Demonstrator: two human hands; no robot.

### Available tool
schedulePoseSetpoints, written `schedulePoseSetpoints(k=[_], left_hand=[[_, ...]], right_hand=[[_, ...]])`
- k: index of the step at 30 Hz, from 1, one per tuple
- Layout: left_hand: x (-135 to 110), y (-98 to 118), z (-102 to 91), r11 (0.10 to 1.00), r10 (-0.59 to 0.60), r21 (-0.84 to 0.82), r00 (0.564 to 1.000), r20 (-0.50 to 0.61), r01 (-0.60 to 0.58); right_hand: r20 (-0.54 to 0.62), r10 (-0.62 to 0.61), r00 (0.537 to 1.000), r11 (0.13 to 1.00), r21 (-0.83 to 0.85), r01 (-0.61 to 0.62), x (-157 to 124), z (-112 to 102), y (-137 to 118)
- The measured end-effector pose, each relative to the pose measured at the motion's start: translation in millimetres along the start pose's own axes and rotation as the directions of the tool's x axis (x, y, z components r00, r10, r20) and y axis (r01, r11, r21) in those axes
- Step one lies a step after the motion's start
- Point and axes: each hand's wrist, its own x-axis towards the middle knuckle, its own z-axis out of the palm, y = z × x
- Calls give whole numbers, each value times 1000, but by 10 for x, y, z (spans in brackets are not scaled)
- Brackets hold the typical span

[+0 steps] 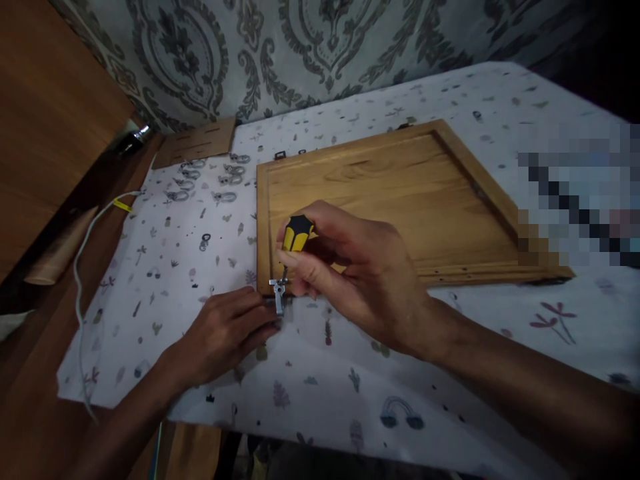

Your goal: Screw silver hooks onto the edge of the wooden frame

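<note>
A wooden panel (395,193) with a raised frame lies flat on a patterned cloth (350,373). At its near left corner stands a small metal bracket (278,293). My right hand (360,273) is closed around a yellow-and-black screwdriver (296,235), whose shaft points down into the bracket. My left hand (227,333) lies low on the cloth beside the corner, its fingertips pinched on the bracket's lower part.
Several metal hinges (210,180) lie on the cloth at the back left, next to a piece of cardboard (197,143). A white cable (87,267) runs down the left edge. A wooden wall (45,107) stands at left. A blurred patch covers the right.
</note>
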Motion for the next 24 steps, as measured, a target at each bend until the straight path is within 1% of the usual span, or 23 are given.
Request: schedulePoseSetpoints(k=[5,8,12,14,16,20,22,24], left_hand=[[0,-13,-59,997,-24,-64,995,94,30],[-7,-19,-63,998,-28,-51,995,99,33],[-9,-15,-64,1000,-17,19,995,101,15],[1,-2,-61,999,-10,34,996,84,7],[17,19,-46,999,-22,27,999,40,21],[42,61,20,995,-100,13,993,-60,101],[45,74,54,991,-128,18,989,-68,129],[42,80,74,989,-144,20,988,-49,145]], right_hand=[[1,11,1000,999,-45,-11,14,-14,-13],[-9,53,999,997,-55,-53,17,-15,-34],[-14,86,996,996,18,-86,16,-29,-25],[-7,70,998,997,31,-70,20,-44,-12],[4,41,999,999,16,-42,24,-57,-11],[-5,46,999,998,-51,-46,14,-58,-51],[-19,57,998,995,-79,-59,-1,-49,-68],[-26,62,998,994,-84,-64,-19,-41,-72]])
